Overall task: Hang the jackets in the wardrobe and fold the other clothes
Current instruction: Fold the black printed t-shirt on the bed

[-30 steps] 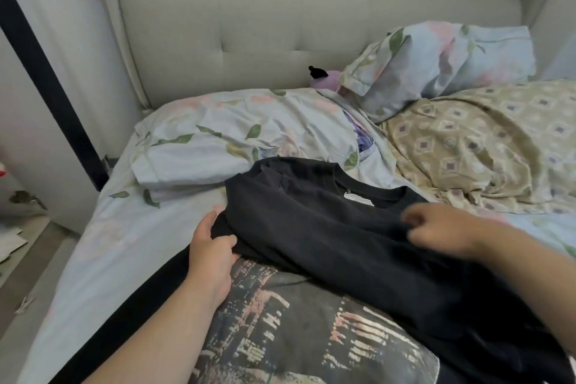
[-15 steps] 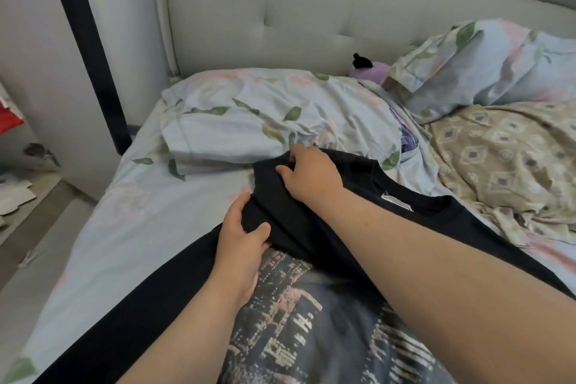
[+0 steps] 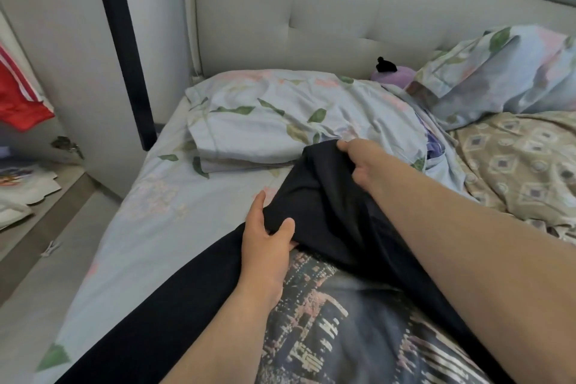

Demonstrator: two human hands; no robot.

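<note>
My left hand (image 3: 268,243) and right hand (image 3: 363,159) both pinch the shirt (image 3: 324,206), seemingly soft, limp, best held by its edges.

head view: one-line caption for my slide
Left hand grips the near fold of the black t-shirt, right hand pinches its far corner, on a floral-sheeted bed.

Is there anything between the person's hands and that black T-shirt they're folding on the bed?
Nothing visible. The left hand grips the black city-print cotton T-shirt at its near fold, and the right hand holds its far corner. The pale-blue floral pillow lies just beyond, not between.
</note>
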